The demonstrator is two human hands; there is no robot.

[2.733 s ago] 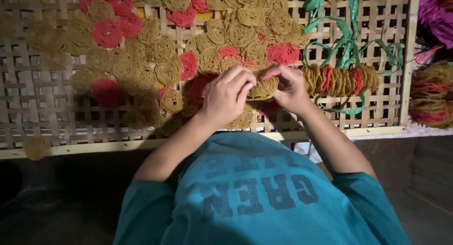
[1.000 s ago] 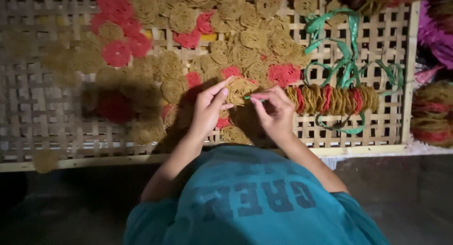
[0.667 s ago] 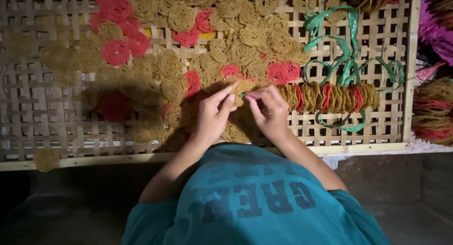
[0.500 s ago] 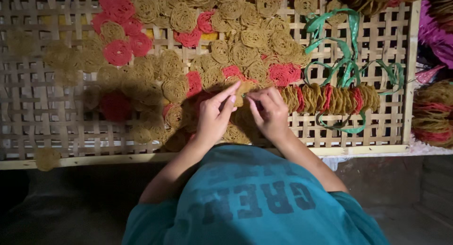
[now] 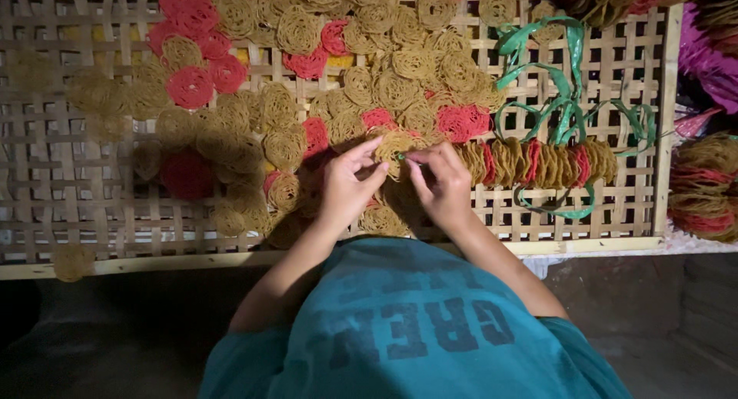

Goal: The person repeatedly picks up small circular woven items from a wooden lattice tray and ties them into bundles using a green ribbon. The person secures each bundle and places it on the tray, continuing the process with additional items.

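My left hand [image 5: 346, 185] and my right hand [image 5: 442, 182] meet over a woven bamboo tray [image 5: 92, 214]. Both pinch one tan, coiled noodle-like disc [image 5: 393, 145] held between the fingertips. A small bit of green ribbon shows at my right fingertips. To the right of my right hand, a row of tan and red discs [image 5: 538, 164] stands on edge, strung together on a green plastic ribbon [image 5: 569, 99] whose loose loops lie above it. Many loose tan discs [image 5: 400, 88] and red discs [image 5: 191, 86] lie flat across the tray.
The tray's wooden front rail [image 5: 154, 262] runs just ahead of my teal shirt. One tan disc [image 5: 73, 262] lies over that rail at the left. Tied bundles of discs [image 5: 703, 187] are stacked beyond the tray's right edge, with pink material [image 5: 711, 57] above them.
My two hands have drawn closer together around the tan disc, with fingers shifting on it. The strung row and the loose discs have stayed where they were.
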